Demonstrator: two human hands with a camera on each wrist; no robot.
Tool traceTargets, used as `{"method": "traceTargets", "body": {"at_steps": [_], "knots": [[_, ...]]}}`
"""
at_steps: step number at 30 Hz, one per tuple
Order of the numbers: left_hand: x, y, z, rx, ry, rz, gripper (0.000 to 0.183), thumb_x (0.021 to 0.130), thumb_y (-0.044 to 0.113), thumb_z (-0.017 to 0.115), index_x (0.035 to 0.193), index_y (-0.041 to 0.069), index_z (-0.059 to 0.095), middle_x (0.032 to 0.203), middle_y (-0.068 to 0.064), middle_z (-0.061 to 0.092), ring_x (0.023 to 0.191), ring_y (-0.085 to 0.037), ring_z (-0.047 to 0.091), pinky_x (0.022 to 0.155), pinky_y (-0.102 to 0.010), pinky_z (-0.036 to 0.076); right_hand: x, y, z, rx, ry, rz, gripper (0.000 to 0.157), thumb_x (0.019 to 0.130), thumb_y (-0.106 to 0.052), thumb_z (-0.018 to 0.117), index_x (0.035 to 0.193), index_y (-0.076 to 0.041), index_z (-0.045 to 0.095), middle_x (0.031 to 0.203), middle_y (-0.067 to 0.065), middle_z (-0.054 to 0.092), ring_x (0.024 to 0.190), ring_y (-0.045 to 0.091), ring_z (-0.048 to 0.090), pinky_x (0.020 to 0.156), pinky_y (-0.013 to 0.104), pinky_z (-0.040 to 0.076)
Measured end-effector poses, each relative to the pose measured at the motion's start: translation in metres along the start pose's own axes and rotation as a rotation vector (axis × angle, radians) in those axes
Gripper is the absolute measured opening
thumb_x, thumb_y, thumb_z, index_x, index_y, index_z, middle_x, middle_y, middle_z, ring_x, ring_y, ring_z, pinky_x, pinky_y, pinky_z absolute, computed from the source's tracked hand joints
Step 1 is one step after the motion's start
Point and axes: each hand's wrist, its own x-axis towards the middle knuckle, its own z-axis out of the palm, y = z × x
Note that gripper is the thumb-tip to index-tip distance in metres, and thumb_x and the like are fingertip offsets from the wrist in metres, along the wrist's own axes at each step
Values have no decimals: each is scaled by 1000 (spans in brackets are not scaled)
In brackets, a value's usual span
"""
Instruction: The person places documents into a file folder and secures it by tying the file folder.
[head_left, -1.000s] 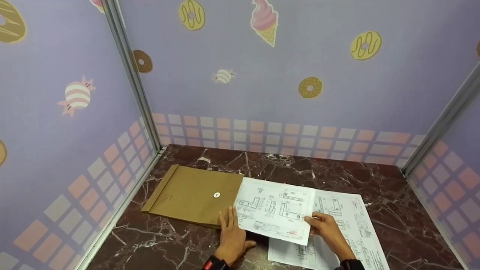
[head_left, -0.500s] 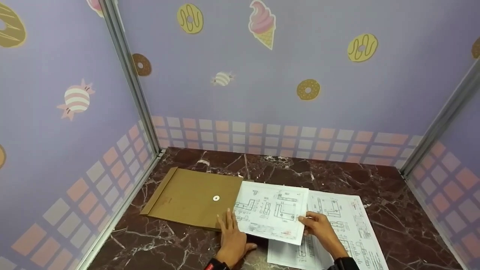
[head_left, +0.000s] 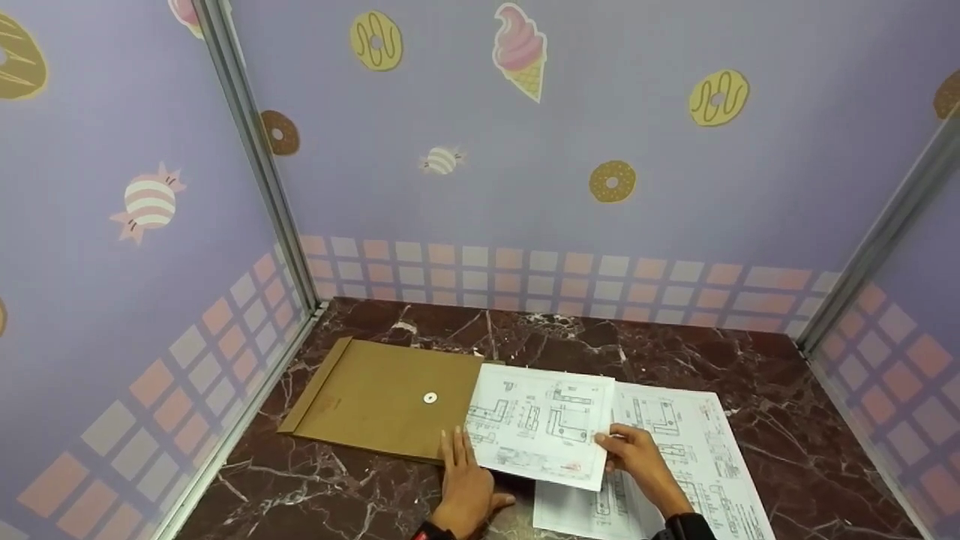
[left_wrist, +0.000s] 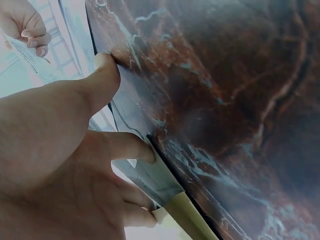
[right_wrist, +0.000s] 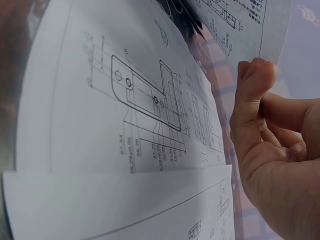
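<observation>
A brown document envelope (head_left: 382, 390) with a white round button lies flat on the table. A white sheet with technical drawings (head_left: 544, 431) sits partly inside the envelope's right-hand opening, its inner end hidden. My right hand (head_left: 641, 465) pinches the sheet's right edge between thumb and fingers; the right wrist view has this sheet (right_wrist: 250, 30) raised above other paper. At the envelope's lower right corner, my left hand (head_left: 466, 491) rests with fingers extended on the envelope and sheet edge. In the left wrist view its thumb (left_wrist: 105, 70) is spread away from the fingers.
More printed drawing sheets (head_left: 724, 450) lie at the right, beneath my right hand and overlapping each other. The dark red marble-patterned table (head_left: 315, 495) meets a lilac back wall (head_left: 480, 195) and side walls with metal corner posts (head_left: 255, 150).
My right hand has shifted left with the sheet, and more of the sheet is hidden in the envelope. The left hand stays at the envelope's corner. The head view has tilted slightly.
</observation>
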Motion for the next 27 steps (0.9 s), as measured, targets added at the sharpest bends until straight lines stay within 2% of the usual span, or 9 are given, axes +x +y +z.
{"method": "traceTargets", "body": {"at_steps": [7,14,20,23,27], "knots": [[-1,0,-2,-33,-26,8,71,72,78,54,57,9,67,144,-32,46,142,-48,35,114,-65,23,2,-3,3,-2,-4,-1,28,96,-19,64,107,6,59,80,3,70,62,10,56,59,25,49],[-1,1,-1,-49,-41,-8,75,70,80,55,58,8,68,148,-31,43,143,-47,33,113,-65,24,3,-5,6,5,-10,16,25,97,-19,62,102,5,57,77,3,66,61,12,55,61,29,49],[-1,-1,1,-102,-69,-13,72,72,78,57,60,8,67,150,-31,39,144,-47,31,113,-67,24,5,-3,9,3,-12,11,28,97,-19,62,107,7,59,76,3,67,59,11,54,60,27,49],[0,-2,1,-120,-68,-14,71,72,78,58,61,8,68,150,-32,39,144,-48,31,112,-67,24,7,-4,12,7,-17,0,29,97,-19,62,110,7,60,79,3,69,60,11,55,60,27,49],[1,-3,2,-118,-56,-13,72,71,78,58,62,7,69,150,-32,39,144,-47,31,113,-66,24,10,-5,16,1,-18,-5,26,98,-19,61,105,6,59,77,3,66,61,12,54,61,28,48]]}}
